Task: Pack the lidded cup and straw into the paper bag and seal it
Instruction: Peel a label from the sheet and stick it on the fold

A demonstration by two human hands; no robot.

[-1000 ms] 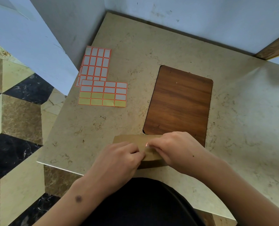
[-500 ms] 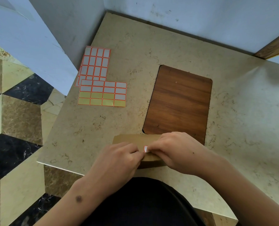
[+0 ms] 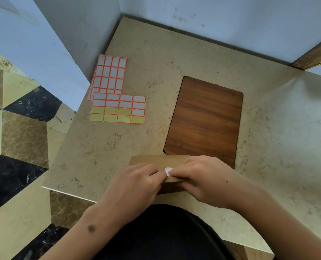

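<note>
Low in the centre of the frame stands the brown kraft paper bag (image 3: 156, 162), its top folded over into a flat flap whose long axis runs left to right across the picture. A small white rectangular sticker with an orange border (image 3: 168, 171) sits on that flap, right between the two hands. The right hand (image 3: 202, 180) comes in from the right with its fingers curled over the fold, fingertips on the sticker's right part, pressing it down. The left hand (image 3: 137, 186) comes from the left, fingers bent and gripping the bag's top edge just beside the sticker. The lidded cup and straw are not visible; presumably they are inside. The right hand is the nearer one to rub the label flat across the fold edge, which seems the remaining step. In the upper left lie glossy label sheets (image 3: 116, 102), partly peeled to yellow backing, on the matte speckled beige stone tabletop (image 3: 268, 147); a dark wood-grain panel with rounded corners (image 3: 204, 121) lies just behind the bag.
</note>
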